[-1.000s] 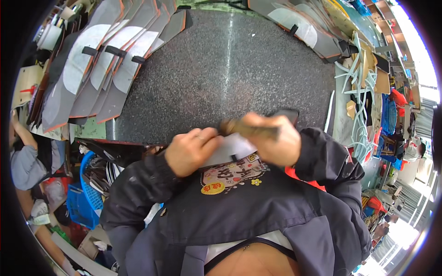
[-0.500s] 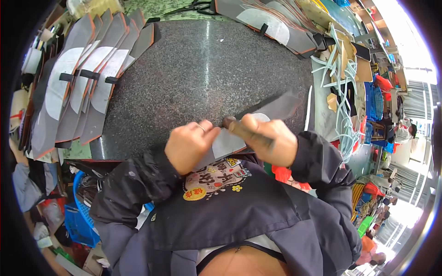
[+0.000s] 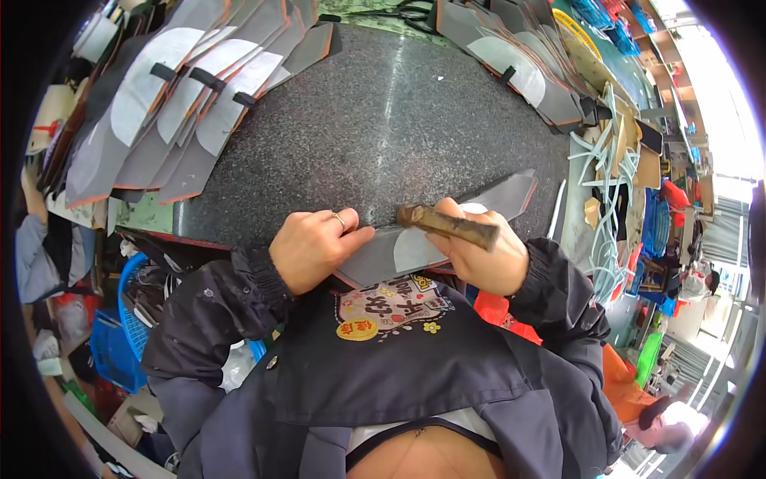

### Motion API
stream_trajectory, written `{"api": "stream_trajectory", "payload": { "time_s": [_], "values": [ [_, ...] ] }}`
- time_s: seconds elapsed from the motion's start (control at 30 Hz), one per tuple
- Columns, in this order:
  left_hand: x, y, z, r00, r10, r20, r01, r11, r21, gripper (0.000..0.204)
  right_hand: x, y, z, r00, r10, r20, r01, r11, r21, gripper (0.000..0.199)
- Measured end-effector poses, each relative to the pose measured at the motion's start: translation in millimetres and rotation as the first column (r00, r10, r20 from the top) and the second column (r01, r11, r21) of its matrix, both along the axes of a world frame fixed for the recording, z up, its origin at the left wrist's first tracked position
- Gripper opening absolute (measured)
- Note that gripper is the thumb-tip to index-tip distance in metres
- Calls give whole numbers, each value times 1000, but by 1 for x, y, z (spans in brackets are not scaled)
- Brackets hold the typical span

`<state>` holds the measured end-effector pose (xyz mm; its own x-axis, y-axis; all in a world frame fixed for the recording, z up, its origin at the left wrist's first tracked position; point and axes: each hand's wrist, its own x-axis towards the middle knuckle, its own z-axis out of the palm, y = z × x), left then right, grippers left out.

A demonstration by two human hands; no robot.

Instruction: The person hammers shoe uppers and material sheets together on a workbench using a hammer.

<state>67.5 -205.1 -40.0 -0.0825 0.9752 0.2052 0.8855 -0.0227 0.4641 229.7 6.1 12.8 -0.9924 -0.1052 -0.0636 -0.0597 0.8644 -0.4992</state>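
Across the near edge of the dark speckled tabletop lies a flat grey panel [image 3: 375,262] with a pale rounded patch and orange edging. Bent fingers of my left hand [image 3: 313,247] pinch its upper edge near the left end. My right hand [image 3: 487,255], over the panel's right half, is wrapped round a stubby, worn brown hammer-like tool [image 3: 459,227]. The tool's blunt end points left, just above the panel's upper edge. My right palm hides part of the panel, whose right end slants up past my knuckles.
Overlapping grey panels with black strips [image 3: 171,112] lie at the far left. More such panels [image 3: 519,68] stand at the far right. Pale tubing strips [image 3: 610,184] tangle beside the table's right edge. A blue basket [image 3: 120,351] sits below left; a person in orange [image 3: 626,383] is at lower right.
The view has shifted, so the tabletop and stacks sit further right. My left hand is a little further from the tool along the panel; the tool has tilted and shows more of its length.
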Motion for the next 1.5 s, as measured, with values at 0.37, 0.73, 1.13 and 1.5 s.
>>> {"api": "stream_trajectory", "payload": {
  "time_s": [0.37, 0.73, 1.13, 1.5],
  "values": [
    [8, -6, 0, 957, 292, 4, -289, 945, 155, 30, -7, -36, 2, 996, -38, 75, 44, 996, -83, 41],
    [15, -21, -8, 969, 237, 65, -246, 942, 226, 18, -17, -25, -6, 990, -123, 68, 131, 981, -146, 15],
    [12, -24, -5, 988, 154, 12, -154, 975, 158, 16, -33, -35, 0, 992, -79, 101, 96, 978, -185, 21],
    [16, -22, -3, 974, 211, 79, -221, 964, 149, 16, -13, -27, 11, 997, -48, -67, 37, 988, -151, 39]
  ]
}}
